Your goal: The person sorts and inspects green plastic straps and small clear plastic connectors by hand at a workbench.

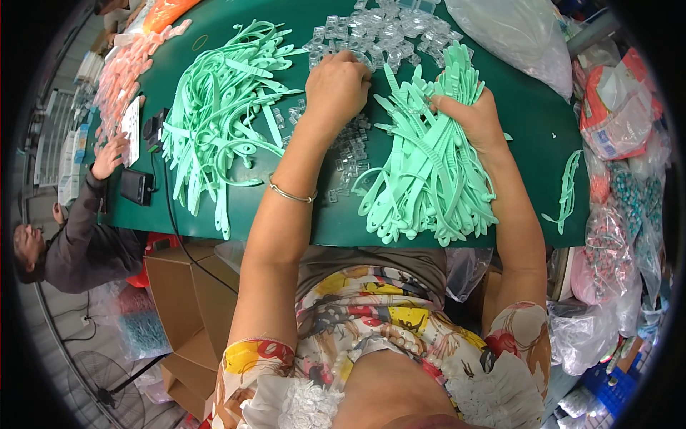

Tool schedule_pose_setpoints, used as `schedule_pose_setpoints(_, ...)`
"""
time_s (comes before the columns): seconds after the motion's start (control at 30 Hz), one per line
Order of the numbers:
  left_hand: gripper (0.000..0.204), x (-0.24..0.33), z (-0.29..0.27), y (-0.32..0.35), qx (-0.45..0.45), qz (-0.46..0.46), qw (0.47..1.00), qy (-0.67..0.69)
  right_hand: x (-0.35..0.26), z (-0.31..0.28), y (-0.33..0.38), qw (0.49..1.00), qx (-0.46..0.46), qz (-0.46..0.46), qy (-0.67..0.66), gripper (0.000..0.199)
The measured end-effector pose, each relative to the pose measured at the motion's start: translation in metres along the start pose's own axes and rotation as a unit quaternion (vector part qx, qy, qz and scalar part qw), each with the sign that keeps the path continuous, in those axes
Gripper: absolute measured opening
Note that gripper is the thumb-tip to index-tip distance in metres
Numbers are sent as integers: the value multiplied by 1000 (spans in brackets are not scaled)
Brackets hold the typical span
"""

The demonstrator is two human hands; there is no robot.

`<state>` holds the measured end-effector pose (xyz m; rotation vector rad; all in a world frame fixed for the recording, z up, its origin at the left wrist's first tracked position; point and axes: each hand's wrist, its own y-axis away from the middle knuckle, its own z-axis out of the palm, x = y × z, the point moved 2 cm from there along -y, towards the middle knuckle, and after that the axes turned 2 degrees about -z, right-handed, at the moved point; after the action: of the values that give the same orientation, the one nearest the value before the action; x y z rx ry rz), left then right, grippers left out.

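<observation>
My left hand point(337, 84) rests fingers-down among small clear plastic clips point(379, 32) scattered on the green table point(529, 121); whether it pinches one is hidden. My right hand point(473, 118) grips one mint-green plastic strap at the top of a thick pile of such straps point(429, 171). A second, looser heap of mint-green straps point(221, 107) lies to the left of my left arm. A thin metal bangle point(291, 193) circles my left wrist.
Another person point(78, 236) sits at the table's left end, a hand by pink straps point(125, 71), a white card and black devices point(136, 186). Clear and coloured plastic bags point(614, 236) crowd the right side. A single green strap point(568, 189) lies apart. Cardboard boxes point(182, 314) stand below.
</observation>
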<state>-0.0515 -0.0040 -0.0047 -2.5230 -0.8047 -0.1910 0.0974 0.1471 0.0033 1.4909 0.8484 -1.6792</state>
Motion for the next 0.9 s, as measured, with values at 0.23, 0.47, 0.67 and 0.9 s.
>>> schedule_pose_setpoints(0.23, 19, 2, 0, 0, 49, -5, 998, 24, 2, -2, -2, 999, -33, 0, 33, 29)
schedule_pose_setpoints(0.47, 16, 5, -5, 1, -3, 0, 1000, 13, 2, -4, -2, 999, -27, -6, 32, 28)
schedule_pose_setpoints(0.67, 14, 3, -2, 4, -9, 2, 1000, -4, 1, -3, -2, 999, -23, -14, 28, 22)
schedule_pose_setpoints(0.9, 11, 3, -4, 1, 18, -5, 987, 157, -3, -1, 1, 999, -36, -1, 24, 27)
